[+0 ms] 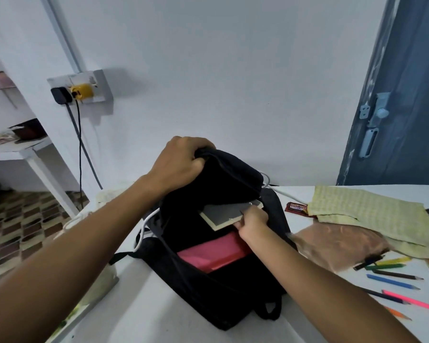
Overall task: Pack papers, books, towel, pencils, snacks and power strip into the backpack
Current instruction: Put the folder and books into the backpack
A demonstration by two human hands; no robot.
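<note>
A black backpack [223, 288] lies open on the white table [159, 318]. My left hand [181, 162] grips its top flap and holds it up. My right hand [253, 224] pinches a grey-covered book [223, 214], which sits halfway inside the opening. Something pink and red [208, 256] lies inside the bag below the book. To the right lie a yellow-green checked towel [372, 216], a brownish plastic bag [339, 243], a red snack wrapper [296, 208] and several coloured pencils [394, 283]. A white cable [146, 226] runs past the bag's left side.
A wall socket [84, 89] with a black plug and a yellow plug is at the upper left, its cords hanging down. White shelves [18, 149] stand at the left over a patterned floor. A blue door [401, 107] is at the right. A pale cloth item [102, 285] lies left of the bag.
</note>
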